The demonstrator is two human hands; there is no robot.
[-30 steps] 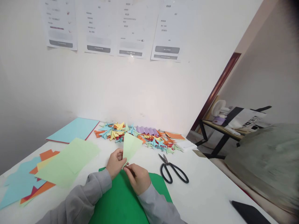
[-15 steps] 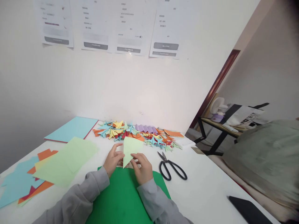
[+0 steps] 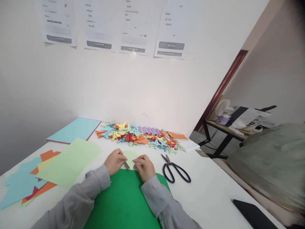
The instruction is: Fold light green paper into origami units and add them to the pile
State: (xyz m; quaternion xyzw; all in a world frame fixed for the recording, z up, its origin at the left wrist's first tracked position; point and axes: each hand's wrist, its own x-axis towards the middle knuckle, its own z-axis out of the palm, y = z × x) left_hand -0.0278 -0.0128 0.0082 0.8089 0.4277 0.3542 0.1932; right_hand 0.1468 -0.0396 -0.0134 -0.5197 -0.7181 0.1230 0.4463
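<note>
A small sheet of light green paper [image 3: 130, 158], narrowing to a point at its lower end, is pinched between my two hands. My left hand [image 3: 115, 162] grips its left edge with thumb and fingertips. On the opposite edge, my right hand [image 3: 145, 167] holds it the same way. Both hands are just beyond the far edge of a green mat [image 3: 124, 197]. To the right of my right hand lie black-handled scissors [image 3: 175, 168], blades slightly apart and pointing away from me.
Against the wall lies a pile of small folded paper planes [image 3: 133, 136] in several colours. Large light green sheets [image 3: 69, 162] and coloured scraps [image 3: 21, 178] are on the left, with a blue sheet [image 3: 76, 129] behind. A black flat object [image 3: 252, 213] lies near the right edge.
The green paper was upright and larger in view; now it is lower and looks smaller, with a hand on each side edge. My left hand has closed in on its edge.
</note>
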